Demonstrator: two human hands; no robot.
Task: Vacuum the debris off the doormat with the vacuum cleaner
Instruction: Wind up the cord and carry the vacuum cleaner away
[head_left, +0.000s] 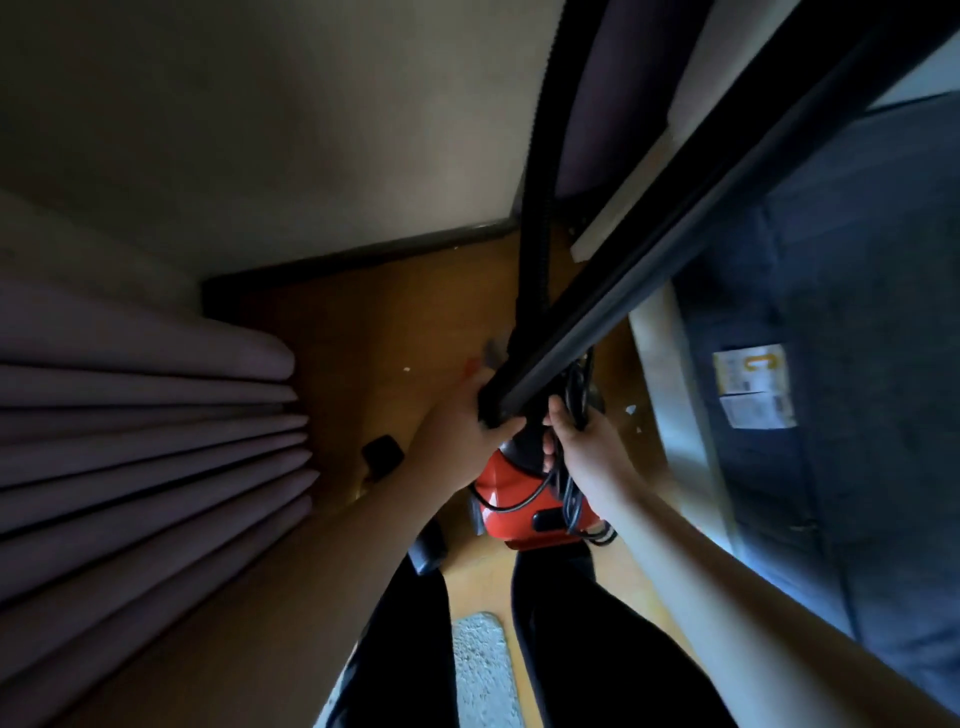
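A red canister vacuum cleaner (524, 499) stands on the wooden floor in front of me. Its black hose (537, 244) and a long black wand (675, 244) rise up and away to the upper right. My left hand (462, 421) grips the lower end of the wand. My right hand (582, 441) holds a bundle of black power cord (574, 395) beside the vacuum's top. A pale shaggy doormat (480, 660) shows between my dark trouser legs at the bottom of the view.
Pleated pinkish curtains (145, 441) fill the left side. A dark blue sofa (857, 415) with a yellow label runs along the right. A white wall with dark skirting (363, 254) lies ahead. Small scraps dot the floor (363, 338); a black wheel or caster (383, 453) sits left.
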